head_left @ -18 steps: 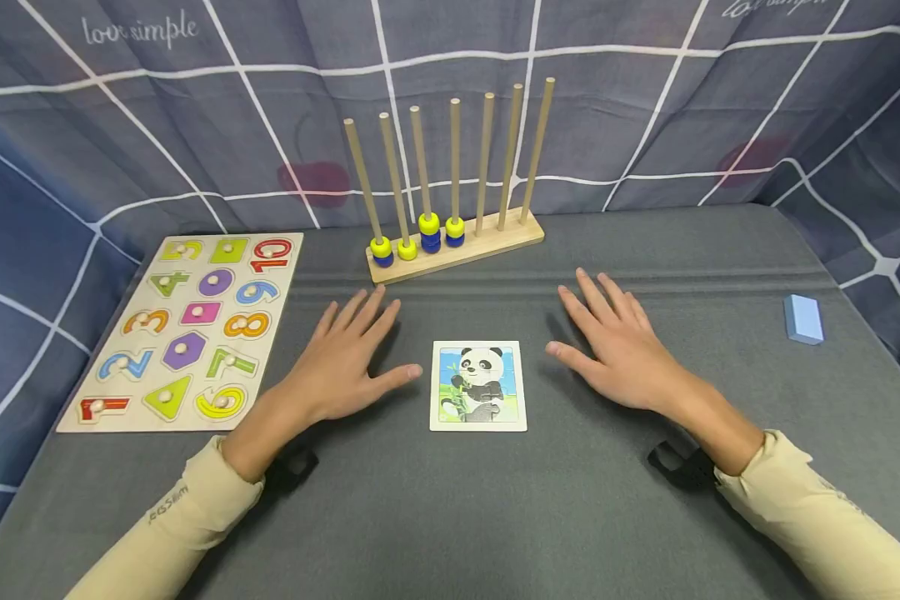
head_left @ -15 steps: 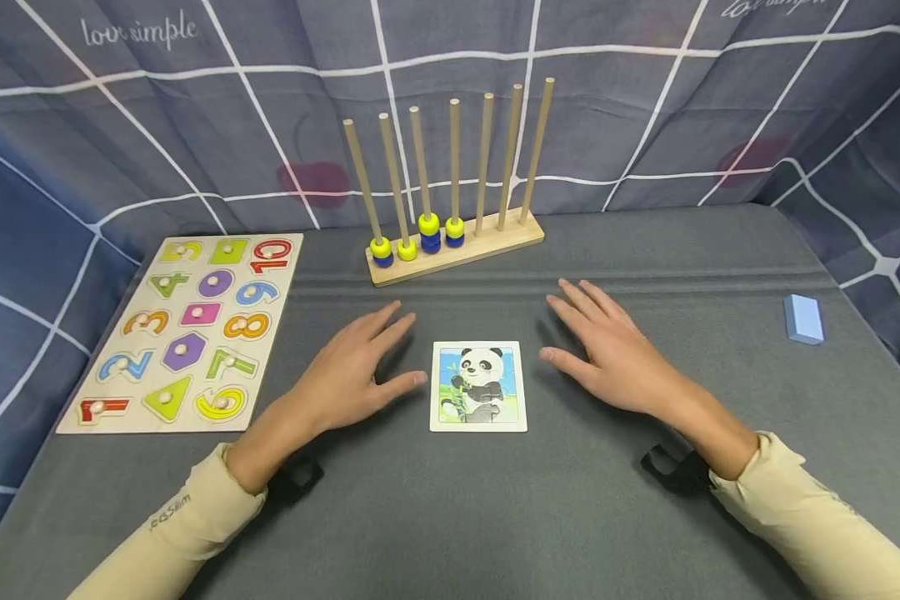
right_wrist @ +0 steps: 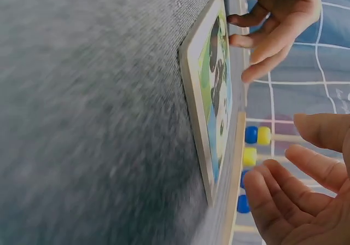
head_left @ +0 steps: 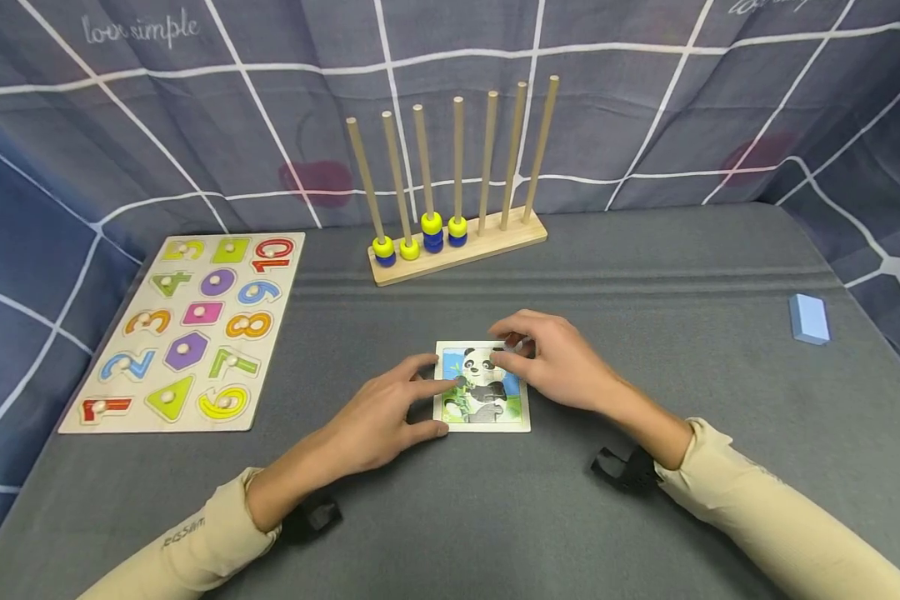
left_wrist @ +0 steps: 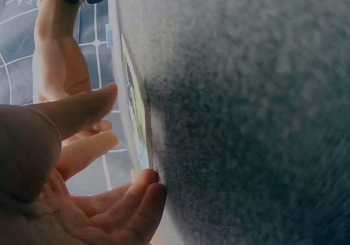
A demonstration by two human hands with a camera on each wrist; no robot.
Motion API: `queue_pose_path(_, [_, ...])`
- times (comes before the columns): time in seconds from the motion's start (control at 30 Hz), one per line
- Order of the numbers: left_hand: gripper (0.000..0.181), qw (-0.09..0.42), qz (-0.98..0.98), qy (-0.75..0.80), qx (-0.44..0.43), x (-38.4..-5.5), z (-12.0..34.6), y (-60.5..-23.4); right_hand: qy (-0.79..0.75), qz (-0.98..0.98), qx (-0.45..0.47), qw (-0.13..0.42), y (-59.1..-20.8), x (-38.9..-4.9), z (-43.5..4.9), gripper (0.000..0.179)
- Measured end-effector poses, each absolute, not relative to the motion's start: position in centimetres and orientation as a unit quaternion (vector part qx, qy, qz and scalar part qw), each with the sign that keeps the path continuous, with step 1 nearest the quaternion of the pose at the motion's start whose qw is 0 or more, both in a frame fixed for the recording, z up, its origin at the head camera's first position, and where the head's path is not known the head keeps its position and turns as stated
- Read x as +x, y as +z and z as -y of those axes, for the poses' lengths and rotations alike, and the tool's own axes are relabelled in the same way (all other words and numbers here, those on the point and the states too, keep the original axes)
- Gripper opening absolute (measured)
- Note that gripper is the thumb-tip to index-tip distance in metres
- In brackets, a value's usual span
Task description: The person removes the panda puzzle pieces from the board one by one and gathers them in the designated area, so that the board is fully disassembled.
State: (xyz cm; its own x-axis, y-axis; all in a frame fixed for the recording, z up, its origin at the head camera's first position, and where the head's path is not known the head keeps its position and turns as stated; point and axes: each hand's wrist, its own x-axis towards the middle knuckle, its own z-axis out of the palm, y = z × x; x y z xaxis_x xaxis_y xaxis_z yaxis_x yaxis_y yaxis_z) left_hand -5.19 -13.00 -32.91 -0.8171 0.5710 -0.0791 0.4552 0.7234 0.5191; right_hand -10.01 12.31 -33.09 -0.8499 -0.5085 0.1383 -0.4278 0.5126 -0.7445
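A square panda jigsaw puzzle [head_left: 487, 410] in a pale frame lies flat on the grey cloth in the head view. My left hand [head_left: 382, 414] is at its left side, with the index finger reaching over the picture. In the left wrist view, two fingertips [left_wrist: 147, 178] are right at the edge of the puzzle [left_wrist: 138, 111]. Over the puzzle's upper right corner, my right hand [head_left: 562, 358] has its fingers loosely bent and its thumb overlapping the panda's head. The right wrist view shows its fingers [right_wrist: 262, 193] with nothing between them, apart from the puzzle [right_wrist: 217, 100].
A wooden bead stand [head_left: 487, 243] with upright pegs and several yellow and blue beads stands behind the puzzle. To the left lies a number and shape knob board [head_left: 243, 392]. A light blue block [head_left: 809, 318] sits far right. Patterned cloth [head_left: 645, 100] hangs at the back.
Both hands have moved inward from either side to the panda puzzle. The right hand's fingers, straight before, are now bent above its upper corner. The puzzle lies where it was.
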Motion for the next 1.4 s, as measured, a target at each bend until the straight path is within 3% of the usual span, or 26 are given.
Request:
queue_pose_path(0.33, [0.062,0.151,-0.922,0.202,0.295,-5.6,12.8,-33.4,-0.387,-0.867,-0.296,0.099,-33.9,-10.8,-9.8,0.027])
queue_pose_path(0.63, [0.056,0.152,-0.917,0.199,0.312,-6.2,13.2,-33.7,-0.382,-0.853,-0.313,0.168,-34.2,-12.1,-9.1,0.035])
queue_pose_path(1.4, [0.045,0.145,-0.907,0.216,0.331,-7.1,13.7,-34.1,-0.32,-0.879,-0.318,0.157,-34.8,-11.7,-8.4,0.04])
